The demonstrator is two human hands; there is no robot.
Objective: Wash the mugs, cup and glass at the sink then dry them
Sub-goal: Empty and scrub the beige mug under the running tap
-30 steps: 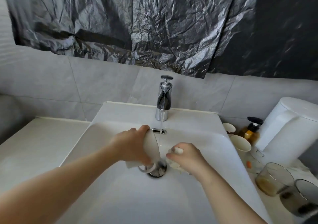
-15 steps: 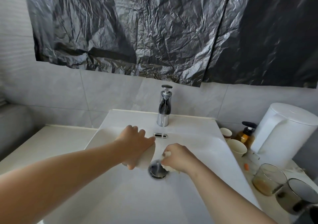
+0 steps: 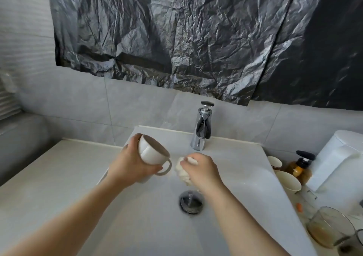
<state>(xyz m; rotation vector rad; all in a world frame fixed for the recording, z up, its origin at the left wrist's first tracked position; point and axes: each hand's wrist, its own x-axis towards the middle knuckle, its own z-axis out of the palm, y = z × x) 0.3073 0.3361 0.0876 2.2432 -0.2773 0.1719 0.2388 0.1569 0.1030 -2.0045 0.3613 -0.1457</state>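
Observation:
My left hand [image 3: 131, 165] grips a white mug [image 3: 152, 150] above the left side of the white sink [image 3: 149, 226], tilted with its mouth toward the upper right and its handle hanging low. Just right of it, my right hand [image 3: 204, 170] clutches a crumpled white cloth [image 3: 182, 170] under the chrome tap [image 3: 203, 127], from which a thin stream of water runs. On the right counter stand two pale cups [image 3: 287, 181] [image 3: 275, 162], a glass with brown residue [image 3: 330, 228] and a dark glass mug [image 3: 351, 244] at the frame's edge.
The drain plug [image 3: 190, 201] sits in the basin's middle. An amber soap pump bottle [image 3: 299, 167] and a white kettle [image 3: 337, 157] stand at the right. A pale countertop [image 3: 49, 177] stretches left of the sink. Black plastic sheeting [image 3: 176, 39] covers the wall above.
My left hand has lifted the mug up and left, out of the basin, and turned its mouth upward. My right hand with the cloth rose toward the tap.

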